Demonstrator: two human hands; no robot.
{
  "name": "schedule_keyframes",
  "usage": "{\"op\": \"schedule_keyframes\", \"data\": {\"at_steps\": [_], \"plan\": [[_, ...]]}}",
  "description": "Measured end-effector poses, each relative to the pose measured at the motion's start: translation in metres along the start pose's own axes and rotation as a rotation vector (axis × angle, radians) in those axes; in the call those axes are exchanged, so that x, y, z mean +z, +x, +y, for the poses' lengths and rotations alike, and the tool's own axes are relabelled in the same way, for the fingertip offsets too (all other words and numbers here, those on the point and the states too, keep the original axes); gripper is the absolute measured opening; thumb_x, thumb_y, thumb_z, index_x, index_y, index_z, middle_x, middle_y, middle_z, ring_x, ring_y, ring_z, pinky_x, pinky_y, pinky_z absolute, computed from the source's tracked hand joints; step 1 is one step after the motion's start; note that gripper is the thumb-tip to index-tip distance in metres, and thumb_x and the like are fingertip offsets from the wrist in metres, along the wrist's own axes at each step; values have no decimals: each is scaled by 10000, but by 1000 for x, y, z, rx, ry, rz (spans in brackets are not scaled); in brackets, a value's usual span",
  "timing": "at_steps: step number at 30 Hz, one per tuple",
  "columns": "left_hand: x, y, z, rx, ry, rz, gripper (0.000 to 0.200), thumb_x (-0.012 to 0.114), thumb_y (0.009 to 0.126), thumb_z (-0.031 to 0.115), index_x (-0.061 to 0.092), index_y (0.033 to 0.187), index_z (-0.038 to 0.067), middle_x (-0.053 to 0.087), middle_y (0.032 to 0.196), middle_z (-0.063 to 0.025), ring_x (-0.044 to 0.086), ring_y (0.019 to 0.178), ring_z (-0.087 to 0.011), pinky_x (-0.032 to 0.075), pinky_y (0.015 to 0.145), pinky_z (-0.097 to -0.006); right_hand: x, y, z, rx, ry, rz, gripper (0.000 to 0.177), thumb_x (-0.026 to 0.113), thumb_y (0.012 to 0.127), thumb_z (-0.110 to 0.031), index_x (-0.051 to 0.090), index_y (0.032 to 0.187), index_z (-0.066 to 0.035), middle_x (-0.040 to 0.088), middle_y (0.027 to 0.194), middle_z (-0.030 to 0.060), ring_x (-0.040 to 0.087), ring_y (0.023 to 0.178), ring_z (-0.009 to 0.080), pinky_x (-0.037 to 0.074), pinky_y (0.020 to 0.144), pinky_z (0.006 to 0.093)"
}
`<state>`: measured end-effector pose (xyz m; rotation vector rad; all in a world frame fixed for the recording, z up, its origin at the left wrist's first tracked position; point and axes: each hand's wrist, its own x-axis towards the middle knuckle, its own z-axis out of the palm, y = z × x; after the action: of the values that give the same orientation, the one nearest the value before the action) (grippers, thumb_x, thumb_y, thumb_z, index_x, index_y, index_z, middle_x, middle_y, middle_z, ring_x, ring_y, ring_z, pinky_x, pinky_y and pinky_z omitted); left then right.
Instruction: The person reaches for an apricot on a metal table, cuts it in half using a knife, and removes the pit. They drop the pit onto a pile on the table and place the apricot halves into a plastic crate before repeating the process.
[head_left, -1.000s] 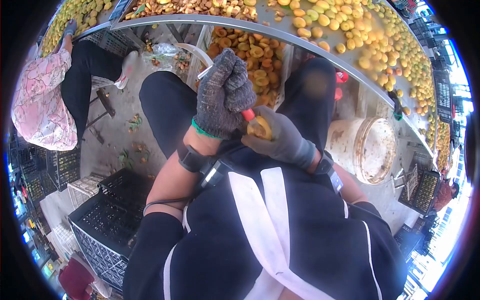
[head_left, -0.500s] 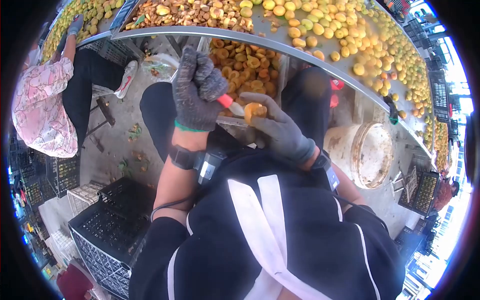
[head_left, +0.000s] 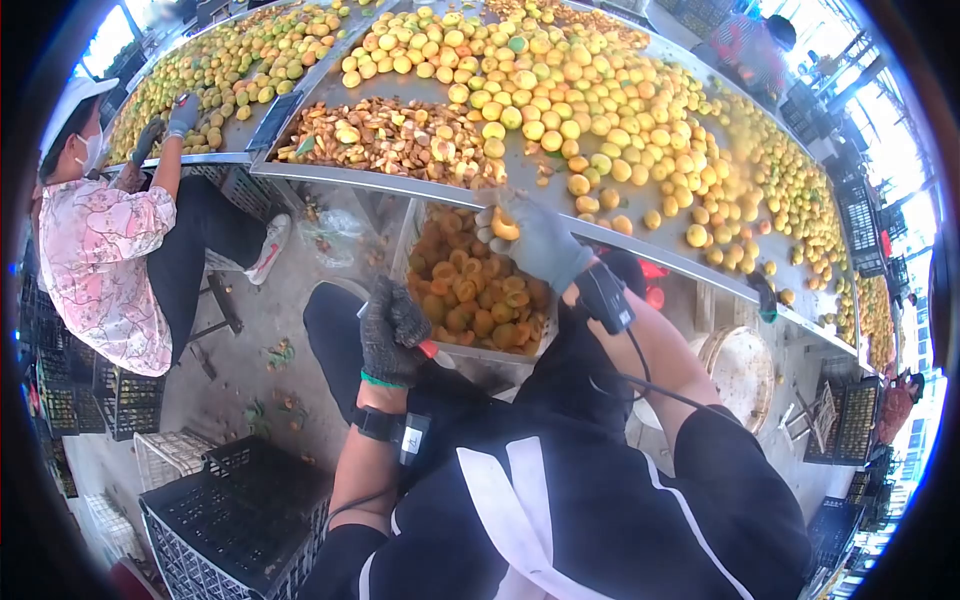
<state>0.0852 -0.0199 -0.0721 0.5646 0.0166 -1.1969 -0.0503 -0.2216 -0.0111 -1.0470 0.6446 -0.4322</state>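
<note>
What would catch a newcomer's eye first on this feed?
The heap of yellow fruit covers the long metal table across the top. Below its edge, the gloved right hand holds a cut fruit over a crate of halved fruit, while the gloved left hand grips a red-handled knife lower down. At the left, another person in a pink top reaches onto the table.

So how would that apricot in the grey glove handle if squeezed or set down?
The apricot in the right hand looks cut open, so it probably squashes easily and feels slippery. A flat face should stop it rolling.
</note>
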Motion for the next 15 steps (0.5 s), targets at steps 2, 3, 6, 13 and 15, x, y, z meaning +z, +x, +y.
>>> {"op": "schedule_keyframes", "data": {"at_steps": [2,3,6,13,15], "plan": [[-11,3,-4,-24,-16,17,318,527,998,333,492,736,155,379,560,55,346,396,-87,302,389,-241,2,19,-14,-12,-86,-25,588,415,1002,-518,585,1185,15,622,943,65,573,745,120,458,589,217],[-18,5,-7,-56,-29,36,301,539,992,323,506,748,152,390,564,54,350,397,-89,302,389,-240,6,28,-23,19,-148,22,611,409,995,-540,587,1179,14,616,916,67,562,707,118,444,558,210],[-27,12,-12,-100,-21,64,256,571,975,312,546,788,139,405,572,51,353,399,-88,301,388,-239,-4,78,-34,169,-126,180,637,426,974,-581,602,1145,7,599,856,76,537,609,112,405,458,202],[-33,19,-9,-126,3,106,278,567,972,350,562,783,146,397,569,52,348,416,-87,285,393,-241,-14,70,18,255,198,-12,438,413,1014,-444,621,1020,-58,610,742,48,547,569,150,404,438,252],[-37,19,-9,-164,20,109,318,557,973,388,563,760,152,377,548,54,343,414,-88,290,397,-244,-8,31,31,351,55,-150,385,447,1009,-427,607,1082,-85,604,775,48,532,607,132,436,496,249]]}}
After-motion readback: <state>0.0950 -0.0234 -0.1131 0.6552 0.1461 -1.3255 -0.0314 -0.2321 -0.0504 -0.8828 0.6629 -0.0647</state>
